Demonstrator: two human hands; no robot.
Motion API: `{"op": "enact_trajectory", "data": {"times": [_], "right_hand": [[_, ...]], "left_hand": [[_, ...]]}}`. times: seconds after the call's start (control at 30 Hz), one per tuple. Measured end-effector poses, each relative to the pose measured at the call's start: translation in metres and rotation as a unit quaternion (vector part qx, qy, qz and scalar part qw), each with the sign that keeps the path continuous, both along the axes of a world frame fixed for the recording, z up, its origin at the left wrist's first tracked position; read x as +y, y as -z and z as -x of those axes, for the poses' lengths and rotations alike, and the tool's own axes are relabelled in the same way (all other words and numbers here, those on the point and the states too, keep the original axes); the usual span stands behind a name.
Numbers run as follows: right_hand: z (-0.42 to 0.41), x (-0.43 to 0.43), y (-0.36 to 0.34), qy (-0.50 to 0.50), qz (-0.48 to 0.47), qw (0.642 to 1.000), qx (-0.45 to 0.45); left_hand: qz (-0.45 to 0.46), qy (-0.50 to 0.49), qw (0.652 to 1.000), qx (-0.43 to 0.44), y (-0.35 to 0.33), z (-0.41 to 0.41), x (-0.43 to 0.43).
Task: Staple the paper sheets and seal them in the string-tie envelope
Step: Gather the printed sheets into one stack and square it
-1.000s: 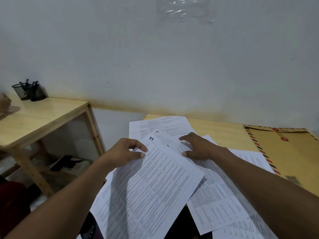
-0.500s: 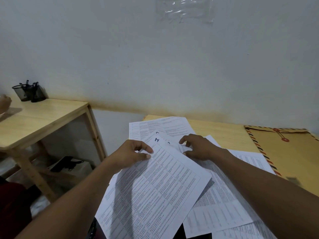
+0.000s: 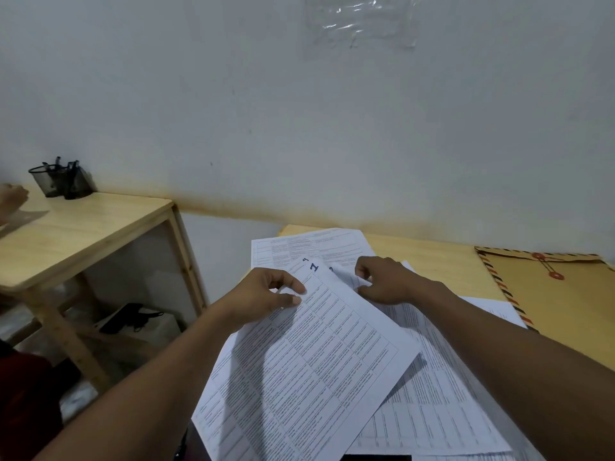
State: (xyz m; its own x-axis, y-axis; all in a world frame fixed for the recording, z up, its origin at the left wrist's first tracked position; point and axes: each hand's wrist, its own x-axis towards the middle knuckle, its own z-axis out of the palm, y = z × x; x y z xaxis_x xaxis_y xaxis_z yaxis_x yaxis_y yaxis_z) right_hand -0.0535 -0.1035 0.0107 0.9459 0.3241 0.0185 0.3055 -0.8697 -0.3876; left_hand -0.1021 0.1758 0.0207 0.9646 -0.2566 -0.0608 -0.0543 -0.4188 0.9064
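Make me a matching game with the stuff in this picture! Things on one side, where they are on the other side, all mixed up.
Things
1. string-tie envelope
2. pen holder
3. top sheet
4. clear plastic

Places
A. on the side table, far left
B. pinched by the left hand
C. stuck on the wall
D. at the right end of the desk

Pairs: 1-D, 2-A, 3-B, 4-C
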Motion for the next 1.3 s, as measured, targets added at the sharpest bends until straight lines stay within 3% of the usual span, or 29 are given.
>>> {"op": "enact_trajectory", "data": {"times": [0.2, 0.4, 0.63, 0.87, 1.03, 1.3], "right_hand": [[0.023, -0.008, -0.043, 0.033, -0.246, 0.969, -0.005], [0.046, -0.022, -0.072, 0.087, -0.380, 0.921, 0.012], [0.055, -0.037, -0.071, 0.109, -0.362, 0.925, 0.034], [0.056, -0.059, -0.078, 0.087, -0.265, 0.960, 0.033], [0.061, -0.046, -0.068, 0.042, -0.268, 0.962, 0.019], [0.066, -0.023, -0.050, 0.036, -0.278, 0.957, 0.074]], "left_hand": [[0.030, -0.013, 0.998, -0.053, -0.010, -0.010, -0.022], [0.091, 0.003, 0.994, -0.067, -0.026, -0.019, -0.053], [0.089, 0.019, 0.994, -0.057, -0.029, -0.016, -0.072], [0.061, 0.001, 0.995, -0.077, -0.029, -0.016, -0.060], [0.033, 0.014, 0.997, -0.074, -0.033, -0.012, -0.058], [0.008, 0.018, 0.998, -0.066, -0.028, -0.005, -0.047]]}}
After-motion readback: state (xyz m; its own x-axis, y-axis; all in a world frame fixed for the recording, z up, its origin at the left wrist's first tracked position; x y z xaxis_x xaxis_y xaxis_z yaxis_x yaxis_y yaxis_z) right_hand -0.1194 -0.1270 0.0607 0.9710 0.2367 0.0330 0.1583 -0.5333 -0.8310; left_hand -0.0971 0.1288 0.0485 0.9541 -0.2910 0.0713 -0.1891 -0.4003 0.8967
